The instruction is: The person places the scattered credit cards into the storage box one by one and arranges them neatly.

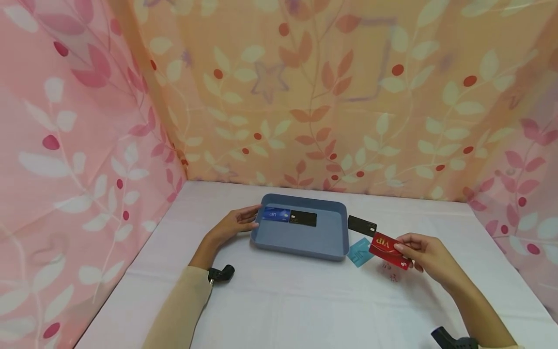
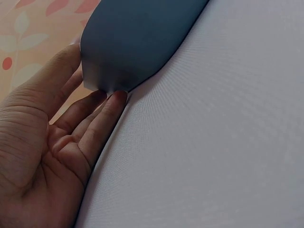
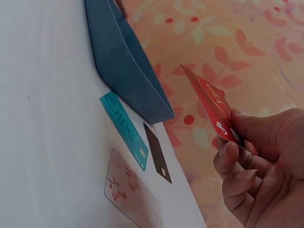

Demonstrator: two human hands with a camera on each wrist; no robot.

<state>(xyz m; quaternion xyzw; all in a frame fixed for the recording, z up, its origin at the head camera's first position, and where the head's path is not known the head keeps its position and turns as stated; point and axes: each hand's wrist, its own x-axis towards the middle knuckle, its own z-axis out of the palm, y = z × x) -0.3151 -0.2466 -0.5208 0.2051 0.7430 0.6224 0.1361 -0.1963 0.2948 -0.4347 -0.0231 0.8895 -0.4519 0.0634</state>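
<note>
In the head view my right hand pinches a red VIP card between thumb and fingers, above the table right of the tray. Seen from the right wrist, the red card is tilted. My left hand touches the left end of a blue-grey tray with its fingers extended. At the left wrist, fingertips meet the tray's wall. Inside the tray a blue card and a black card lie side by side along the far wall.
Right of the tray lie another black card and a teal card. A pale card with red blossoms lies nearer on the white-covered table. Floral cloth stands behind and at both sides.
</note>
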